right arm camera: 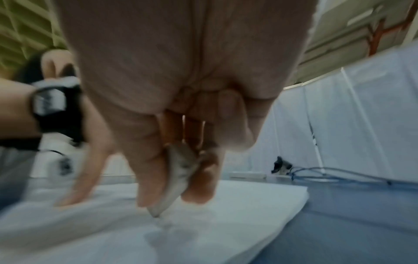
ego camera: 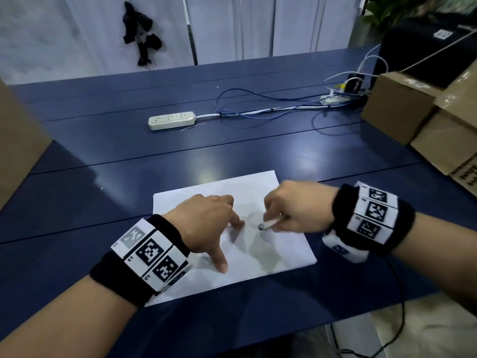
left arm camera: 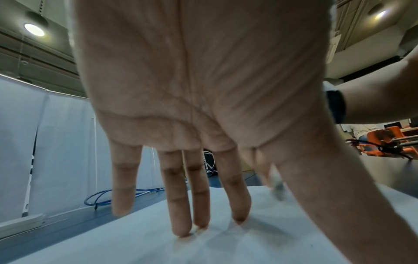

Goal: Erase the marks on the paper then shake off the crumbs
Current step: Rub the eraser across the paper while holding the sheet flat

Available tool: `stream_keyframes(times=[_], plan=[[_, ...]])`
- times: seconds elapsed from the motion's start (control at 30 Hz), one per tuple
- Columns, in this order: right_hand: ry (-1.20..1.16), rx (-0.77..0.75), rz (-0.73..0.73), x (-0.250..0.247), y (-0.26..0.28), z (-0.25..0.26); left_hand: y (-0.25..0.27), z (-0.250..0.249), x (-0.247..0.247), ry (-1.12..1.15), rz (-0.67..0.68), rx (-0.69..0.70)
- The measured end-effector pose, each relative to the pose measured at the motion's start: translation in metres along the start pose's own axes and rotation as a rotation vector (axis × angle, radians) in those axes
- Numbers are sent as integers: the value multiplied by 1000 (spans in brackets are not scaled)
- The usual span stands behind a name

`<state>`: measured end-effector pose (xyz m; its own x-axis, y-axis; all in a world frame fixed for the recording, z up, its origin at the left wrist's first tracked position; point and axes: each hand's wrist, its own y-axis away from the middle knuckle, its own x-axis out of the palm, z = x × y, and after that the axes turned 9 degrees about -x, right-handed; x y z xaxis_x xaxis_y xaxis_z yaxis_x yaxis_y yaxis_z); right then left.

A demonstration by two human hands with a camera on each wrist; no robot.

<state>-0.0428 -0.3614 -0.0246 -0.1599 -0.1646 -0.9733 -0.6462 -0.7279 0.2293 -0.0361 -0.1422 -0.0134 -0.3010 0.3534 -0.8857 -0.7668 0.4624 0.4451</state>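
Observation:
A white sheet of paper (ego camera: 281, 244) lies on the dark blue table (ego camera: 129, 197) in front of me. My left hand (ego camera: 206, 226) presses straight, spread fingers (left arm camera: 181, 205) down on the paper (left arm camera: 248, 241), thumb pointing toward me. My right hand (ego camera: 291, 208) pinches a whitish eraser (ego camera: 268, 224) between thumb and fingers. In the right wrist view the eraser (right arm camera: 174, 180) touches the paper (right arm camera: 248, 210) with its dirty tip. I cannot make out marks or crumbs on the sheet.
A white power strip (ego camera: 171, 120) and blue and white cables (ego camera: 271, 107) lie across the far part of the table. Cardboard boxes (ego camera: 426, 120) stand at the right and another box (ego camera: 18, 151) at the left. The table's near edge (ego camera: 258, 334) is close below the paper.

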Motion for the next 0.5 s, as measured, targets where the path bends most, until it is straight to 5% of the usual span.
stream_keyframes(times=[0.1,0.17,0.33,0.5], plan=[[-197,-164,129,2,17,18,-2,1,1,33,-8,28],[-287,-105,131,3,9,15,-4,0,1,54,-5,58],[-66,110,-56,3,-9,-16,-5,3,3,76,-4,76],[-96,-142,72,1,20,18,-10,1,9,89,-60,30]])
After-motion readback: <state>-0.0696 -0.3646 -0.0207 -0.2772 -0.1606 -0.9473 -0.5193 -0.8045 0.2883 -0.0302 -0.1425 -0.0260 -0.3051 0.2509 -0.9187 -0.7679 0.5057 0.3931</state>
